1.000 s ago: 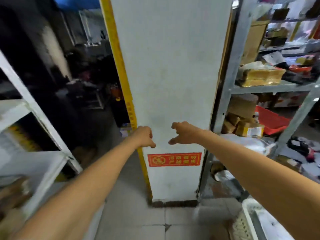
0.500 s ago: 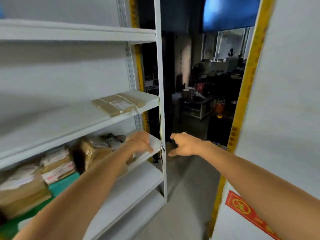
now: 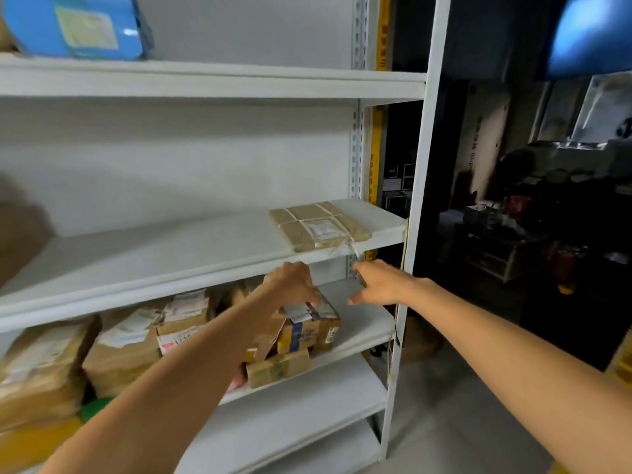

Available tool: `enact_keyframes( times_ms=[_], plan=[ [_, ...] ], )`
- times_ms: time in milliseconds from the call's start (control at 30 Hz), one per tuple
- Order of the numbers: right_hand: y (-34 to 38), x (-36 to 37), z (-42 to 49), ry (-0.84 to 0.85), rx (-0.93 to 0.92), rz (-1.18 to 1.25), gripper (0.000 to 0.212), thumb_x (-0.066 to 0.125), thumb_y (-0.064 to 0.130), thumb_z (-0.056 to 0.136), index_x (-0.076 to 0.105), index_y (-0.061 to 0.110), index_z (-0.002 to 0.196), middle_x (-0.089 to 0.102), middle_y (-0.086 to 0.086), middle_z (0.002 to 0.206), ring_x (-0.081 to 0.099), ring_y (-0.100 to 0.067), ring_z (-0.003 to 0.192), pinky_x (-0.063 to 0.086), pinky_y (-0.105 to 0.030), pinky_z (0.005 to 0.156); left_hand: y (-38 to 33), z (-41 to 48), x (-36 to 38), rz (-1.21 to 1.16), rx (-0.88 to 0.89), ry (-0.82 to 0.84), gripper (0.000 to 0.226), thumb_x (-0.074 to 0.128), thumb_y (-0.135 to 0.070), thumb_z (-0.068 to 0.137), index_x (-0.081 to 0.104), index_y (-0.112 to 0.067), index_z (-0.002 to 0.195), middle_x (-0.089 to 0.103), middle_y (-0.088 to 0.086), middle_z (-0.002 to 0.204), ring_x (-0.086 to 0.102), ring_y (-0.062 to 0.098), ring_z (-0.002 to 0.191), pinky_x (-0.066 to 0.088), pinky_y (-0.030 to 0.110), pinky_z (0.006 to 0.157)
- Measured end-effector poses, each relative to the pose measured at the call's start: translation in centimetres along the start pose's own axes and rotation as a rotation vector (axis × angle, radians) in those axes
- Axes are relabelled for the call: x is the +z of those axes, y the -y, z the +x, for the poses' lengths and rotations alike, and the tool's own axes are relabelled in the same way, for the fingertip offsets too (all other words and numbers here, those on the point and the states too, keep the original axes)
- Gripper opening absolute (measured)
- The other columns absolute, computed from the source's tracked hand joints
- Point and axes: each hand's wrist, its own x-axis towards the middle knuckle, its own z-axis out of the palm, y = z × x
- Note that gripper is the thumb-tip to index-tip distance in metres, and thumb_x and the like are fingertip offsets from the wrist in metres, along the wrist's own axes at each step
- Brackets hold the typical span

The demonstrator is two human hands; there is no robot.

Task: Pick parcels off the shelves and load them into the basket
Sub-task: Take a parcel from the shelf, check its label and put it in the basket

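The left hand (image 3: 290,282) hangs knuckles-up just under the front lip of the middle shelf (image 3: 143,258), its fingers curled down over the top of a small taped box (image 3: 309,325); whether they touch or grasp it cannot be told. The right hand (image 3: 383,283) reaches beside it with fingers spread apart and straight, holding nothing. A flat brown parcel (image 3: 319,225) lies on the middle shelf above both hands, near the right upright (image 3: 415,213). Further boxes (image 3: 126,350) crowd the lower shelf to the left of the small box. A blue parcel (image 3: 78,25) sits on the top shelf.
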Motion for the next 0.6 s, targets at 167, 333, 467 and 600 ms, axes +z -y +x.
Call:
enact_keyframes(
  times_ms=[167,333,467,600],
  plan=[
    [-0.5,-2.8,5.7,-0.051,-0.013,0.019,0.065,0.074,0.043,0.08,0.046,0.017,0.132,0.054,-0.005,0.126,0.052,-0.021,0.105,0.046,-0.032,0.083,0.6,4.4,-2.3,-0.008,-0.016,-0.076,0.05,0.077,-0.042,0.072,0.062,-0.02,0.115,0.06,0.003,0.116,0.057,0.024,0.102,0.047,0.032,0.08],
    [-1.3,-6.5,9.4,-0.073,-0.099,-0.002,0.051,0.071,0.036,0.084,0.048,0.017,0.126,0.05,0.003,0.11,0.047,-0.014,0.096,0.033,-0.02,0.059,0.6,7.3,-4.8,-0.041,-0.076,-0.132,0.047,0.076,-0.04,0.074,0.065,-0.019,0.114,0.062,0.002,0.114,0.058,0.023,0.103,0.045,0.03,0.078],
    [-2.4,-7.6,12.2,-0.077,-0.123,0.0,0.06,0.074,0.044,0.08,0.05,0.017,0.128,0.056,-0.002,0.119,0.055,-0.02,0.104,0.047,-0.031,0.078,0.9,8.7,-5.6,0.017,-0.143,-0.14,0.051,0.075,-0.044,0.074,0.063,-0.019,0.116,0.062,0.003,0.115,0.059,0.023,0.101,0.045,0.029,0.075],
    [-3.4,-7.8,13.9,-0.066,-0.159,0.054,0.06,0.075,0.043,0.08,0.052,0.016,0.128,0.061,-0.004,0.117,0.058,-0.018,0.097,0.049,-0.029,0.075,0.9,9.5,-5.8,0.042,-0.253,-0.117,0.055,0.074,-0.047,0.074,0.059,-0.018,0.118,0.061,0.002,0.114,0.058,0.023,0.101,0.045,0.03,0.075]
  ],
)
